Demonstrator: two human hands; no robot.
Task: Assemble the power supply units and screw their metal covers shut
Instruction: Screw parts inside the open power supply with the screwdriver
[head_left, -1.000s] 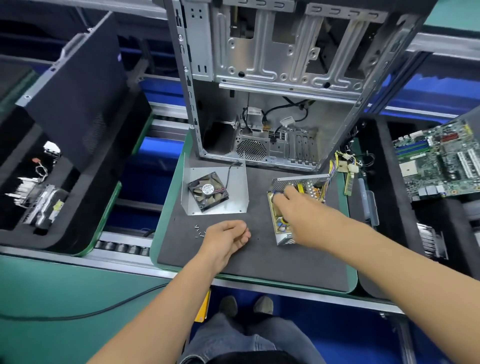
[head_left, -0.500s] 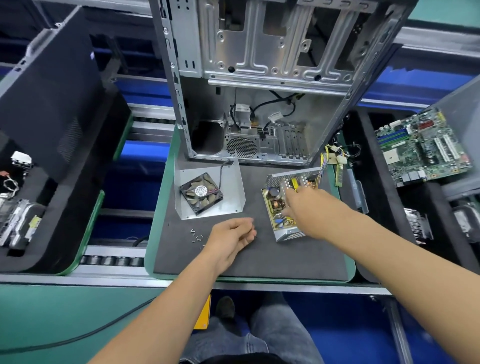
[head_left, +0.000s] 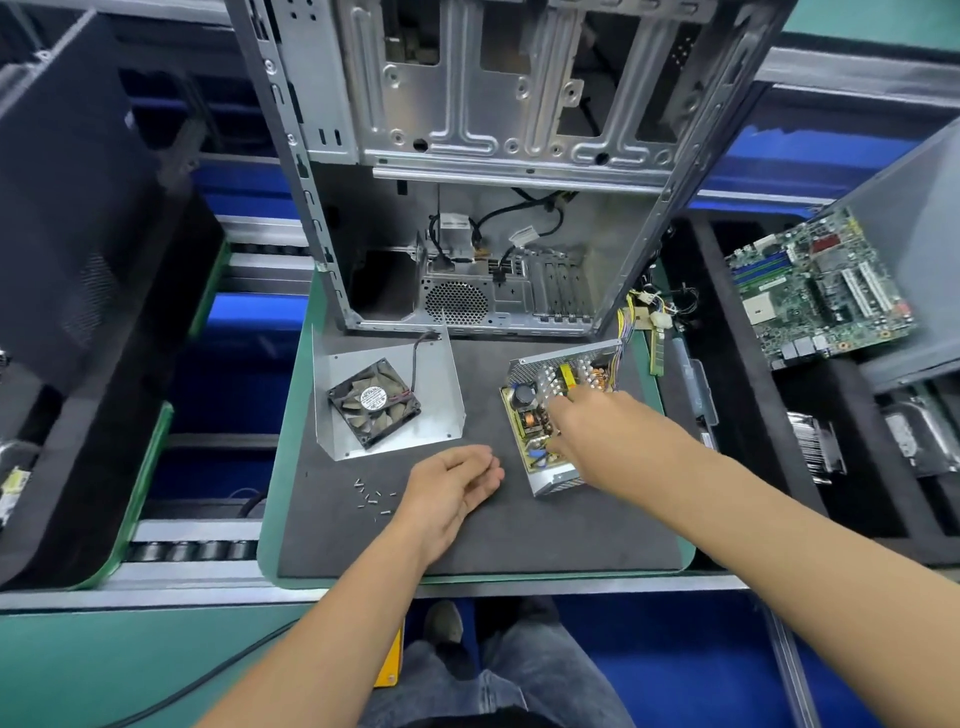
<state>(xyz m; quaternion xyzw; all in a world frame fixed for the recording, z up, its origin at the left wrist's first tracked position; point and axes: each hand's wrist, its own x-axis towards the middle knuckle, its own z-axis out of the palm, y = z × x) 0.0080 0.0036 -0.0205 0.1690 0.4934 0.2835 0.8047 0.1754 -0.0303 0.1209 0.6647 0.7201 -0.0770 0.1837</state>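
Your right hand (head_left: 587, 431), grip hidden, covers the open silver power supply tray (head_left: 545, 415); your slack-fingered left hand (head_left: 449, 488) could scatter the small loose screws (head_left: 371, 496) off the counter's near edge.

The right hand (head_left: 597, 431) rests on the open power supply (head_left: 550, 415), the left hand (head_left: 447, 488) lies loosely curled beside loose screws (head_left: 371, 496), near the fan cover (head_left: 384, 395)

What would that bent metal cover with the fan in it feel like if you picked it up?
The metal cover looks like thin folded sheet, so probably light and slightly springy. Its edges look bare-cut, so perhaps sharp. The fan sits at one end with a cable trailing, so it may tip that way and tug.
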